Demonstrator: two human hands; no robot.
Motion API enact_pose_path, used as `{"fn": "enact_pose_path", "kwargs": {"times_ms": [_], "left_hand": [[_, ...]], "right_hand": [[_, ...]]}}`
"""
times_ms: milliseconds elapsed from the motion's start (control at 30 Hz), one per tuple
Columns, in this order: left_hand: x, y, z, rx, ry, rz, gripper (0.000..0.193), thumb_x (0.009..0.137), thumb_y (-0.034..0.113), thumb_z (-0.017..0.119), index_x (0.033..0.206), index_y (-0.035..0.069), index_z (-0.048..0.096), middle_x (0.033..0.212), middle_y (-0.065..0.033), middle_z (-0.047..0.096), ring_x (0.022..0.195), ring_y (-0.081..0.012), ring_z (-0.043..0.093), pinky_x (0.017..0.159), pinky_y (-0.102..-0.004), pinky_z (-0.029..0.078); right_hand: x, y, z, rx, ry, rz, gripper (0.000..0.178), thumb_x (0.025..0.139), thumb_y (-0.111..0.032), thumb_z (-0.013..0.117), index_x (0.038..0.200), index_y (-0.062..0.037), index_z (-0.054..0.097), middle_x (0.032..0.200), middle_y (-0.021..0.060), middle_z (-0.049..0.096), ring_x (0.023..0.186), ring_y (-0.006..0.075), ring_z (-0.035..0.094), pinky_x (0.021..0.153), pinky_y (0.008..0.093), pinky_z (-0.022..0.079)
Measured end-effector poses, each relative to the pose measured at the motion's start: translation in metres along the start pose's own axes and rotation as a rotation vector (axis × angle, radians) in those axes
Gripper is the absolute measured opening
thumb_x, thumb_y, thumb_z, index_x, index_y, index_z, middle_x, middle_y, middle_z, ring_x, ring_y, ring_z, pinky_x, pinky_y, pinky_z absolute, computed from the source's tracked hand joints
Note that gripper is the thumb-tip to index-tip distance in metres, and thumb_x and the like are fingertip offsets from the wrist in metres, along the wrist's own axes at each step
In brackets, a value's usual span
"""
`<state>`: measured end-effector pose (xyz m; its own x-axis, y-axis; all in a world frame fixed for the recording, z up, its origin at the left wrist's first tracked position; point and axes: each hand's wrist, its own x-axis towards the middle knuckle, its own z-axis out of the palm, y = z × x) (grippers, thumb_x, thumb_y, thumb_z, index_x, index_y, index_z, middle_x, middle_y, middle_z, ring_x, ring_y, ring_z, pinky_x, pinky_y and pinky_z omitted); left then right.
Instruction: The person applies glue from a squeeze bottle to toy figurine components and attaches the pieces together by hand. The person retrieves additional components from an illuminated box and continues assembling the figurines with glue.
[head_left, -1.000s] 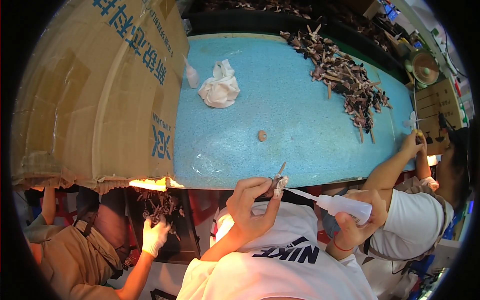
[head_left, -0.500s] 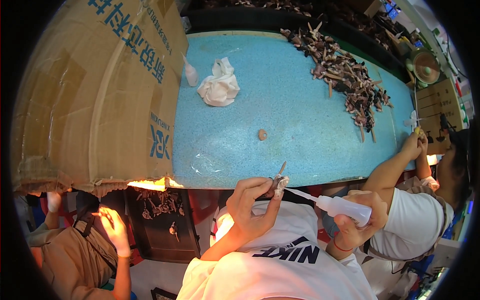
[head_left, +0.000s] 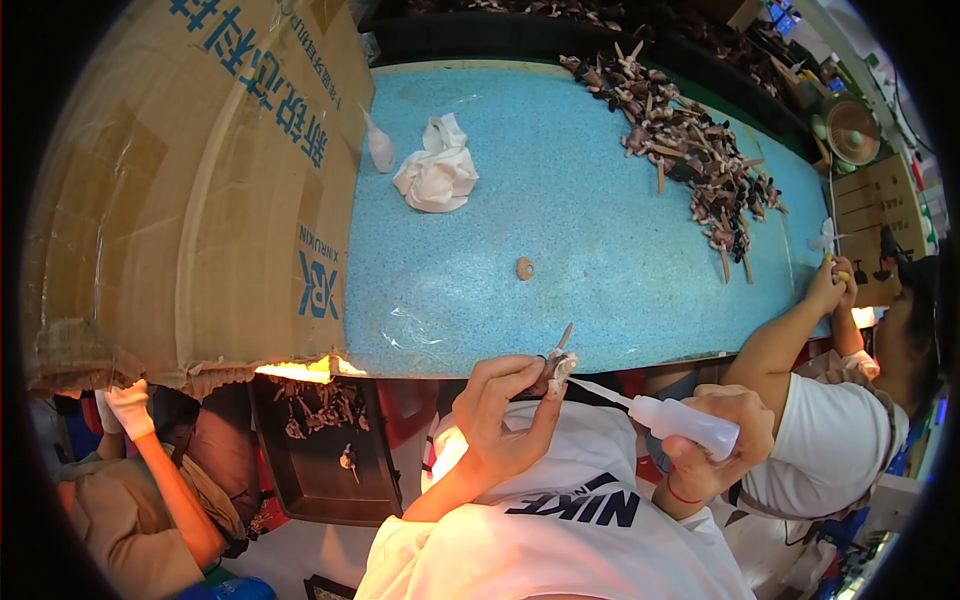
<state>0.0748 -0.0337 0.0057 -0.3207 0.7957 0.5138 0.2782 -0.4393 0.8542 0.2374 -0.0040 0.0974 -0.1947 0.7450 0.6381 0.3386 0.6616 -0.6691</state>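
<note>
Between the thumb and fingers of my left hand is a small pale figurine part with a thin stick rising from it. My right hand grips a white squeeze bottle with a long narrow nozzle. The nozzle tip is at the figurine part, touching it or very close; I cannot tell which. Both hands are just in front of the table's near edge. A small round tan piece with a hole lies on the blue tabletop beyond them.
A large cardboard box stands at the left. Crumpled white tissue and another squeeze bottle lie beside it. Small figurines are heaped at the far right. A black tray sits below at left. Co-workers sit on both sides.
My hands have barely moved; the bottle is tilted slightly differently, with its nozzle still at the figurine part. At the left, a co-worker's hand has moved left and up toward the box's lower edge.
</note>
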Motion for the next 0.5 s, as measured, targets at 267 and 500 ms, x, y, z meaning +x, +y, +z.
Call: {"fn": "enact_pose_path", "kwargs": {"times_ms": [267, 500], "left_hand": [[-0.0008, -0.0012, 0.0009, -0.025, 0.002, 0.000, 0.030, 0.066, -0.008, 0.067, 0.093, -0.002, 0.056, 0.091, -0.0144, 0.056, 0.075, -0.0161, 0.056, 0.062, -0.0225, 0.047], [-0.0013, -0.0011, 0.0013, -0.040, 0.000, -0.006, 0.030, 0.067, -0.008, 0.066, 0.093, -0.002, 0.056, 0.093, -0.0144, 0.056, 0.076, -0.0153, 0.055, 0.063, -0.0224, 0.046]], "right_hand": [[0.0009, 0.0003, 0.0044, 0.069, 0.077, -0.012, 0.032, 0.063, -0.018, 0.078, 0.074, 0.0047, 0.058, 0.052, 0.0092, 0.058, 0.035, 0.0142, 0.048, 0.034, 0.0239, 0.034], [0.0031, 0.0005, -0.0015, -0.013, -0.036, -0.015, 0.034, 0.066, -0.023, 0.077, 0.074, 0.0045, 0.058, 0.052, 0.0087, 0.058, 0.035, 0.0140, 0.047, 0.034, 0.0239, 0.034]]}}
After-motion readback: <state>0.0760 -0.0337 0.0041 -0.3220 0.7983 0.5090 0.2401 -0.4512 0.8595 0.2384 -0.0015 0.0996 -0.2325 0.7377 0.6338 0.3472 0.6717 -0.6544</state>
